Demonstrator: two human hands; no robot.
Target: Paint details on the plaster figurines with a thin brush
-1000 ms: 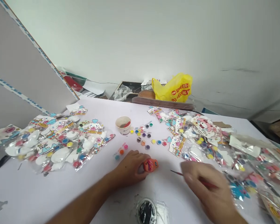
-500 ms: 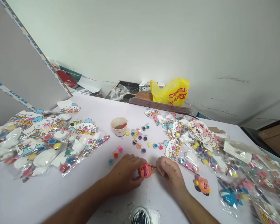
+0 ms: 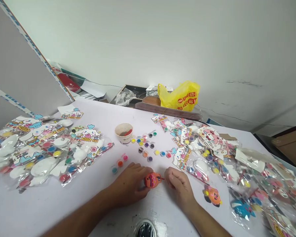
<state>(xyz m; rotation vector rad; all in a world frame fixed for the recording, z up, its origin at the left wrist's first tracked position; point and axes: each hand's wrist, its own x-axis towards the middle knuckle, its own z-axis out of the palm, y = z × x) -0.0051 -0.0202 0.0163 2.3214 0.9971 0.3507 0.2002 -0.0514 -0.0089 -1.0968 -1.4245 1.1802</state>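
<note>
My left hand (image 3: pixel 132 182) is closed around an orange fish-shaped figurine (image 3: pixel 152 180) with pink, yellow and dark painted marks, holding it by its left side just above the white table. From the right, my right hand (image 3: pixel 179 182) pinches a thin red paintbrush (image 3: pixel 162 178). Most of the brush is hidden by the fingers, and its visible end is at the figurine's right end; whether it touches cannot be made out. Beyond the hands lie several small paint pots (image 3: pixel 145 154) in strips. A paper cup (image 3: pixel 124 133) with a red stick in murky liquid stands behind them.
Clear bags of white figurines and paints (image 3: pixel 49 151) cover the table's left side, and more bags (image 3: pixel 227 158) the right. A painted orange figurine (image 3: pixel 212 195) and a blue one (image 3: pixel 243 209) lie near my right forearm. A yellow plastic bag (image 3: pixel 180 97) sits behind the table.
The view has shifted slightly left and the figurine has tilted a little in my left hand. My right hand has turned slightly, still holding the paintbrush beside the figurine.
</note>
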